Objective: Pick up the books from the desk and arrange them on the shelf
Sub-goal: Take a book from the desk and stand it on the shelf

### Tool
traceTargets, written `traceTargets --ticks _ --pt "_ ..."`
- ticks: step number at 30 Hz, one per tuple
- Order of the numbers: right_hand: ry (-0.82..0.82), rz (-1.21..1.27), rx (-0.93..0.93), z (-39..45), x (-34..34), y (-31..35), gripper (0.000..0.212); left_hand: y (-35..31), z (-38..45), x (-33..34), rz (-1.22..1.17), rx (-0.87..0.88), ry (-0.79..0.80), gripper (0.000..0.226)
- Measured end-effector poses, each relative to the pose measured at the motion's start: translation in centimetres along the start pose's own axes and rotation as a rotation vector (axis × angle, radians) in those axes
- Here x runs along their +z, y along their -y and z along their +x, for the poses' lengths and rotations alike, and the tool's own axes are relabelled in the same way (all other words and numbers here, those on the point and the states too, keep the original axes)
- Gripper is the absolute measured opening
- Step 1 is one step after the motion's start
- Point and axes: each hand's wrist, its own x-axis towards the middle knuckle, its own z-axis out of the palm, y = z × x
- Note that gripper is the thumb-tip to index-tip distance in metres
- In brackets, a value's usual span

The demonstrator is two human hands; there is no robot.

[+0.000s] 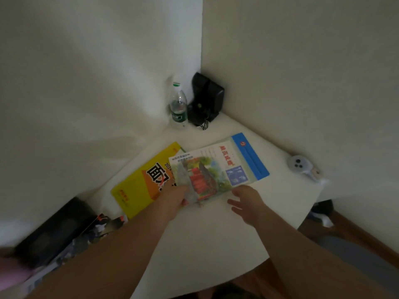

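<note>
Head view, looking down into a dim corner where two pale walls meet above a white surface. Near the middle of the frame lie three overlapping books. A yellow book sits lowest and furthest left, its large black characters partly covered. A book with a blue band along its far edge lies to the right. On top, a small illustrated book with red and green artwork looks blurred, so its detail is hard to read.

The left hand reaches in from the lower left, its fingers curled onto the near left edge of the illustrated book; the fingertips are hidden by the blur. The right hand hovers just beside the book's near right corner, fingers spread and relaxed, holding nothing.

In the corner at upper centre stand a clear plastic bottle with a green label and a black device with a cable, just beside each other. A pale grey controller rests at the right edge of the surface. At lower left, a dark object and some printed items are partly hidden by the left forearm and too dark to identify.
</note>
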Motion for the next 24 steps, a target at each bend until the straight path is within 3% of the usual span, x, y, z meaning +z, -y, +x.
traceTargets --ticks 3,7,9,12,14,17,22,24 --pt "0.048 -0.051 0.016 0.9 -0.7 0.8 0.016 -0.8 -0.3 2.5 -0.074 -0.111 -0.064 0.03" --pt "0.238 -0.054 0.096 1.2 -1.2 2.3 0.04 -1.8 -2.8 5.6 -0.264 -0.147 0.065 0.018" --pt "0.331 0.036 0.016 1.3 -0.8 2.9 0.036 -1.2 -4.1 6.3 -0.258 -0.151 0.134 0.028" --pt "0.319 0.181 -0.184 2.7 -0.9 3.2 0.057 0.3 -5.4 5.7 -0.154 -0.213 0.218 0.026" --pt "0.322 0.169 -0.22 3.6 -1.9 3.4 0.054 0.5 -5.5 4.4 -0.231 -0.206 0.175 0.023" --pt "0.444 0.067 -0.181 4.3 -3.2 4.7 0.054 -0.7 -4.7 1.8 -0.478 -0.126 0.062 0.042" --pt "0.568 -0.074 -0.161 3.3 -1.5 7.0 0.042 -4.2 -6.0 -0.6 -0.232 0.0 0.196 0.04" --pt "0.604 -0.079 -0.152 2.7 -0.1 7.2 0.039 -4.5 -6.4 -1.4 -0.205 0.05 0.17 0.033"
